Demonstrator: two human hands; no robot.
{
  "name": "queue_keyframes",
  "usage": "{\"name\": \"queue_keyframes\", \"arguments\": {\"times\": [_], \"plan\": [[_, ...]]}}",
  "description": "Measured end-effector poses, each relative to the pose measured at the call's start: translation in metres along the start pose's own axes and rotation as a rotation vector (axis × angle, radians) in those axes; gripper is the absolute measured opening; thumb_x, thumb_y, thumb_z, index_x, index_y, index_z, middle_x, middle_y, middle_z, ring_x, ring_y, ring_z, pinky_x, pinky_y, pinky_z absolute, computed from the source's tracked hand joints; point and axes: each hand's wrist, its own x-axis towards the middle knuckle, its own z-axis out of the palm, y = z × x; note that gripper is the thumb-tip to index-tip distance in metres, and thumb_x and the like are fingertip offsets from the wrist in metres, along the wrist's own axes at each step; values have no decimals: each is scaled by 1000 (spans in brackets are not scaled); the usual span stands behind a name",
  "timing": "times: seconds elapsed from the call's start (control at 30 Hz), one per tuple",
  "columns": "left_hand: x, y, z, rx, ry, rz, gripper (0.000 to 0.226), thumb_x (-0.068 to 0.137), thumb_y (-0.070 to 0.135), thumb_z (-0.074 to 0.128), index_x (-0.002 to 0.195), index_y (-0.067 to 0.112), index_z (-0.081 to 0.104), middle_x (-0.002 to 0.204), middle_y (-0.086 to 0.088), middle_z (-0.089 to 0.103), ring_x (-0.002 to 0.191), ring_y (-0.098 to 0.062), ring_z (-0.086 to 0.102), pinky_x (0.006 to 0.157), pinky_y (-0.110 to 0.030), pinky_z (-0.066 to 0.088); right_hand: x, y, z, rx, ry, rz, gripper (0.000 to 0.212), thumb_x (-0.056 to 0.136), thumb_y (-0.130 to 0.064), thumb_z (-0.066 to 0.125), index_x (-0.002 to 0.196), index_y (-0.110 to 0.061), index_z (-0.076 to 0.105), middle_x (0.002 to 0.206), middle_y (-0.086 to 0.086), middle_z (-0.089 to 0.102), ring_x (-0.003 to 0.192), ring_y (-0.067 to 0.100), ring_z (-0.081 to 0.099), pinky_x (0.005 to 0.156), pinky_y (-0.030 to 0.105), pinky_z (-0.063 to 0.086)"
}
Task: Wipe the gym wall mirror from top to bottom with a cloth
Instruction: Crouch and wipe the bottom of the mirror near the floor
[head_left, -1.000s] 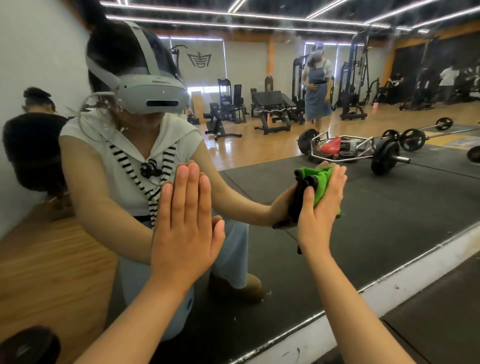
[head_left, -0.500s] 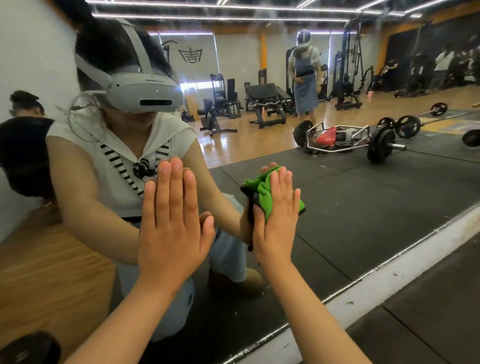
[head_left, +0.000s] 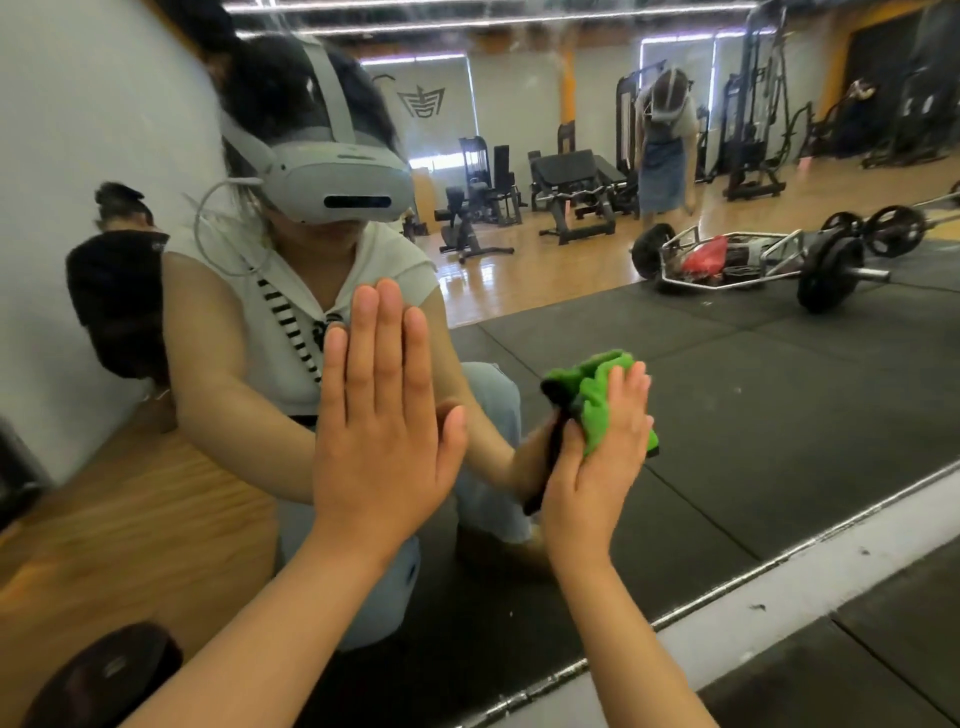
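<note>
The wall mirror (head_left: 779, 405) fills most of the view and shows my own crouched reflection. A bunched green cloth (head_left: 597, 395) with a dark edge is pressed flat against the glass under my right hand (head_left: 597, 467), low and right of centre. My left hand (head_left: 384, 415) lies flat on the glass beside it, fingers together and pointing up, holding nothing. The two hands are a short gap apart.
The mirror's bottom edge (head_left: 727, 587) runs diagonally above a white sill strip (head_left: 779, 597) and black rubber floor mat (head_left: 883, 665). A dark weight plate (head_left: 98, 680) sits at lower left. Reflected in the glass: a loaded barbell frame (head_left: 753, 260), gym machines, a standing person (head_left: 665, 145).
My right hand has slid the green cloth leftward and downward across the glass, toward my left hand. My left hand has stayed flat in place.
</note>
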Motion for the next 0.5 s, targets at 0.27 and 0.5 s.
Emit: {"name": "queue_keyframes", "arguments": {"times": [0.27,0.5], "plan": [[-1,1,1,3,7,-8,70,103,35,34,154,-10,15,160,-29,12,150,-43,9,125,-50,3,-49,-13,10,40,-11,184,71,95,-25,39,156,-30,3,165,-11,2,152,13,3,123,34,-1],[0,0,-1,0,8,-15,72,102,36,34,154,-9,15,160,-30,16,149,-42,11,126,-48,1,-73,17,-11,-119,-253,-108,76,95,-17,40,156,-39,0,164,-8,6,152,11,3,123,33,-4]]}}
